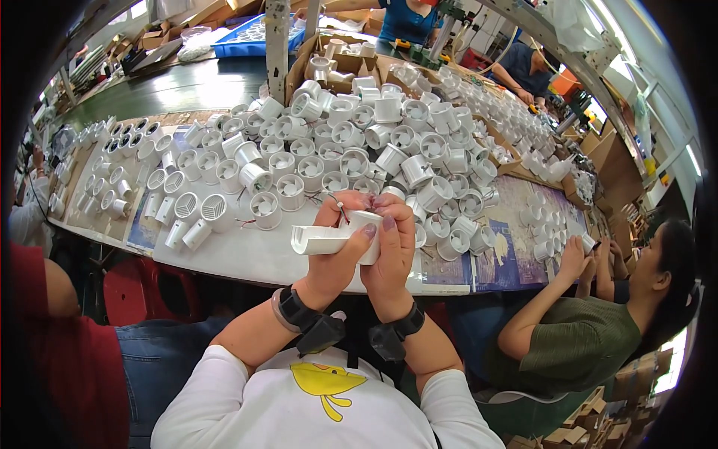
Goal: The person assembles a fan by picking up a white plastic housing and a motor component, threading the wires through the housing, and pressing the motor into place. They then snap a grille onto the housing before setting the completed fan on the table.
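Observation:
Above the near edge of the table, both my hands hold one white plastic fan housing (320, 239), a round cup with a trough-shaped handle pointing left. My left hand (335, 258) is closed around it where handle and cup meet, thumb on top. My right hand (390, 254) grips the round end from the right, its thumb pressed on the side. Thin wires with a small white connector (339, 205) stick up by my left fingers. The inside of the cup is hidden by my fingers. Just beyond lies a large heap of white round fan units (345, 135).
Left on the table stand rows of white housings with grilles (214, 207). A cardboard box (299, 63) of parts and a blue crate (250, 37) are behind. A metal post (277, 52) rises at the far edge. Co-workers sit left and right; a red stool (131, 292) is at left.

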The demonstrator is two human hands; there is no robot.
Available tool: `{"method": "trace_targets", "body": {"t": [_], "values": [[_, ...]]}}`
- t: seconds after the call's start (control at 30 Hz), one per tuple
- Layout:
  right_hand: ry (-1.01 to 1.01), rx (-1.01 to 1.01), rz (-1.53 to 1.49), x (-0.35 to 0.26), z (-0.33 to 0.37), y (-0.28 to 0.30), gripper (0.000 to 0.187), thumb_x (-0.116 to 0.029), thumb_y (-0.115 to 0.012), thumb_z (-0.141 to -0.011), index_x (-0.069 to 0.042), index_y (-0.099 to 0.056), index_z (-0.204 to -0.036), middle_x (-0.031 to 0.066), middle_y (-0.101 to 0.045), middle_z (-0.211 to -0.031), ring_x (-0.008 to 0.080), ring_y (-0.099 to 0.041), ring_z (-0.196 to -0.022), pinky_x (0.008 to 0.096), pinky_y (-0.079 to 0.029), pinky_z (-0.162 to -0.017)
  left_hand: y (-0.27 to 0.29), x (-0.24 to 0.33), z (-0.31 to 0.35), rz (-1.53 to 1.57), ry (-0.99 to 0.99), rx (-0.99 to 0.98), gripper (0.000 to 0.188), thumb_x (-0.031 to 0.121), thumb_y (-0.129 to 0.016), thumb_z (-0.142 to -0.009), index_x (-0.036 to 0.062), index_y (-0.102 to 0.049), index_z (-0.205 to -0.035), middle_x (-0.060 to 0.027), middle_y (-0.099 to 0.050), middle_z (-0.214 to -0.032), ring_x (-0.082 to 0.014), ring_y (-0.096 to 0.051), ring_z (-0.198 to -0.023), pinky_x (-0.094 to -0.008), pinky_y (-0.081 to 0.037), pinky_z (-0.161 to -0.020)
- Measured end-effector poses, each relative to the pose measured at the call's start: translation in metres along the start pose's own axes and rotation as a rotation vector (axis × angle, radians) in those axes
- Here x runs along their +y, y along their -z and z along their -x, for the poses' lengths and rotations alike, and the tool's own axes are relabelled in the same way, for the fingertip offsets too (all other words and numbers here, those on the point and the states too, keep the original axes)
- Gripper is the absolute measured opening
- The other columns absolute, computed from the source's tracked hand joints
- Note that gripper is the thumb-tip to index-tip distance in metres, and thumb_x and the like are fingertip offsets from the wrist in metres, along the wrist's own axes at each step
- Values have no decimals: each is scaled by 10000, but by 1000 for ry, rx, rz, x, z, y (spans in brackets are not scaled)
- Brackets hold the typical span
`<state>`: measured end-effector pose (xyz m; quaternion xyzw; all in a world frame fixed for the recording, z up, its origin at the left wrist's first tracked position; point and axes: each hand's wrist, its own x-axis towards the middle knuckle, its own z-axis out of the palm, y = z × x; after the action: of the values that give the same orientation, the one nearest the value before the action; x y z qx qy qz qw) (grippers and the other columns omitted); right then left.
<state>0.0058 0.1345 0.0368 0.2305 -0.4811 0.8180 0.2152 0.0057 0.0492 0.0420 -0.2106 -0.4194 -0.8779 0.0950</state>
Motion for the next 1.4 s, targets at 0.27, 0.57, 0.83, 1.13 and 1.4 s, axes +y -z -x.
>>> {"method": "trace_targets", "body": {"t": [0.27,0.57,0.83,1.13,1.4], "values": [[-238,134,-105,-4,-5,-6,184,-241,-459,-1015,-79,-516,-1082,78,-504,-1197,167,-515,-1097,351,-418,-978,11,3,-12,-589,-301,-135,356,31,-589,-829,46,-460,-1160,-117,-476,-1229,-230,-453,-1185,-363,-364,-1018],[-393,128,-390,-11,-4,-7,236,-279,-445,-1013,-82,-511,-1126,79,-555,-1191,192,-550,-1089,347,-446,-965,10,1,-3,-25,-142,-91,324,208,-444,-973,42,-417,-1250,-156,-423,-1367,-260,-401,-1277,-390,-322,-1073],[-212,93,-379,1,-4,-12,249,-292,-455,-1000,-69,-540,-1073,63,-570,-1082,187,-556,-1031,331,-445,-943,7,8,-2,14,-121,-101,221,118,-406,-986,28,-454,-1181,-143,-465,-1321,-202,-451,-1209,-358,-353,-1043],[-322,109,-666,4,-11,6,278,-337,-439,-987,-90,-564,-1011,38,-580,-1068,175,-561,-1021,343,-469,-916,10,0,-3,-221,-87,-221,369,112,-539,-917,60,-391,-1251,-153,-329,-1423,-260,-376,-1311,-415,-280,-1104],[-561,140,-433,1,-23,24,299,-322,-465,-963,-87,-577,-1110,74,-574,-1156,204,-543,-1112,373,-456,-952,30,-4,-7,-464,-182,-205,669,-29,-743,-721,86,-403,-1285,-175,-381,-1409,-317,-373,-1346,-416,-415,-1014]]}}
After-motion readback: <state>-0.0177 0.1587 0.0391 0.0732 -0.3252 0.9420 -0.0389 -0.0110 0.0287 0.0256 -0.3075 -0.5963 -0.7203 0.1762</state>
